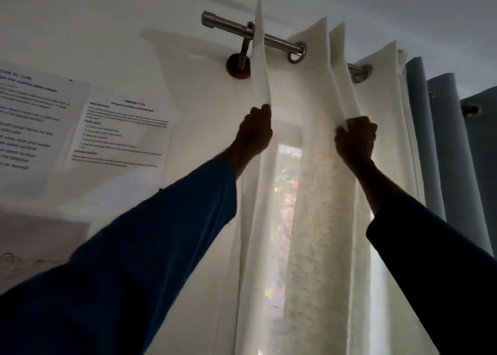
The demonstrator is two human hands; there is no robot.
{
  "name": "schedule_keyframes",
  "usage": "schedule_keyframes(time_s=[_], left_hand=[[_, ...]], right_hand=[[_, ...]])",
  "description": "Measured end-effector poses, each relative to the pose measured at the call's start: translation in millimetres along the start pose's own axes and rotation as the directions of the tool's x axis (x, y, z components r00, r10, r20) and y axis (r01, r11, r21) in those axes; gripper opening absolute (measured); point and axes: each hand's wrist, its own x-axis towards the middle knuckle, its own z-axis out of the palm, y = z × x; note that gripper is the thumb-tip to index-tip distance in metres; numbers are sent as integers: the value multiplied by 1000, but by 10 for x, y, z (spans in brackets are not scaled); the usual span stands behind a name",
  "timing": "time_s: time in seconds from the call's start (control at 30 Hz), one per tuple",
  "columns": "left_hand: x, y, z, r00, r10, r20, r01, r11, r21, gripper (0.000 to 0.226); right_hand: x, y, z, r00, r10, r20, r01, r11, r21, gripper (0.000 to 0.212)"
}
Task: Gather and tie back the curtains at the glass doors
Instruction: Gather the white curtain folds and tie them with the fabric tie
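The white curtain (320, 198) hung from a metal rod (279, 42) up high. The left hand (255, 132) held its loose left edge, grip closed tight on the cloth. The right hand (356, 138) had its grip closed on a fold further right. A grey curtain (454, 144) hung beside it. Papers (121, 134) were stuck on the wall to the left.

The white curtain (317, 193) is made of thin, rough-woven cloth (light is let through). The rod (279, 44) is made of smooth, softly shiny metal. The grey curtain (451, 153) is made of thicker, matt cloth. The sheets (123, 134) are paper.
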Motion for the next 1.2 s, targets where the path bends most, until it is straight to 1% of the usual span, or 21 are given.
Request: schedule_keyframes(time_s=[0.07, 0.13, 0.17, 0.2, 0.23, 0.3, 0.33, 0.4, 0.5, 0.57, 0.63, 0.67, 0.73, 0.8, 0.87, 0.9, 0.97, 1.03, 1.07, 1.1, 1.2], left_hand=[[54, 182, 173, 997, 66, 48, -63, 996, -61, 57], [131, 450, 319, 982, 151, 112, -136, 981, -136, 58], [140, 623, 346, 968, 199, 155, -167, 966, -197, 57], [145, 792, 373, 956, 231, 180, -178, 947, -268, 55], [148, 927, 401, 949, 250, 192, -181, 931, -317, 52], [158, 1052, 406, 941, 294, 168, -221, 909, -354, 47], [153, 1019, 420, 933, 316, 172, -239, 901, -361, 47], [138, 781, 444, 924, 344, 169, -280, 906, -317, 48], [88, 236, 488, 950, 305, 69, -281, 928, -246, 35], [86, -124, 545, 969, 247, -9, -240, 934, -266, 37], [109, -404, 503, 981, 179, -78, -194, 940, -282, 29], [103, -485, 422, 980, 164, -110, -190, 937, -293, 25], [66, -603, 164, 967, 180, -180, -232, 913, -334, 25], [21, -723, -87, 971, 125, -206, -206, 872, -443, 22], [18, -867, -183, 946, 67, -317, -233, 821, -521, 18], [3, -930, -199, 940, 85, -330, -252, 826, -504, 20], [-72, -940, -228, 954, 115, -278, -249, 819, -516, 34], [-158, -880, -230, 939, 200, -280, -321, 803, -502, 48], [-189, -842, -226, 933, 222, -284, -343, 792, -506, 49], [-215, -797, -216, 925, 243, -293, -365, 784, -501, 47], [-223, -664, -181, 883, 274, -381, -418, 830, -371, 39]], right_hand=[[37, 99, -84, 999, 28, -40, -27, 999, 17, 28], [52, 97, -154, 998, 10, -65, -12, 1000, -23, 13], [56, 76, -195, 997, 9, -76, -12, 999, -35, 10], [28, 24, -231, 996, 8, -90, -12, 999, -42, 14], [-5, -20, -248, 994, 11, -105, -16, 999, -42, 22], [-30, -79, -250, 990, 25, -139, -29, 999, -27, 33], [-65, -100, -247, 988, 18, -153, -23, 999, -36, 33], [-139, -140, -213, 987, -48, -156, 32, 995, -99, 25], [-401, -360, -44, 977, -183, -113, 164, 974, -159, 21], [-604, -651, 162, 952, -299, -70, 284, 943, -173, 21], [-706, -982, 390, 921, -388, -24, 380, 913, -149, 21], [-734, -1173, 473, 913, -407, -4, 403, 905, -136, 19], [-770, -1538, 584, 883, -470, 13, 469, 879, -82, 18], [-803, -1771, 691, 833, -550, 62, 552, 833, -41, 17], [-826, -1767, 774, 834, -542, 105, 547, 836, -32, 12], [-833, -1680, 807, 848, -519, 107, 524, 851, -28, 11], [-883, -1457, 785, 872, -479, 107, 486, 872, -58, 13], [-879, -1173, 702, 882, -465, 77, 471, 874, -117, 18], [-850, -1041, 633, 889, -455, 54, 458, 877, -147, 18], [-799, -909, 570, 894, -448, 29, 445, 876, -186, 18], [-625, -671, 376, 917, -396, -55, 366, 885, -288, 35]])
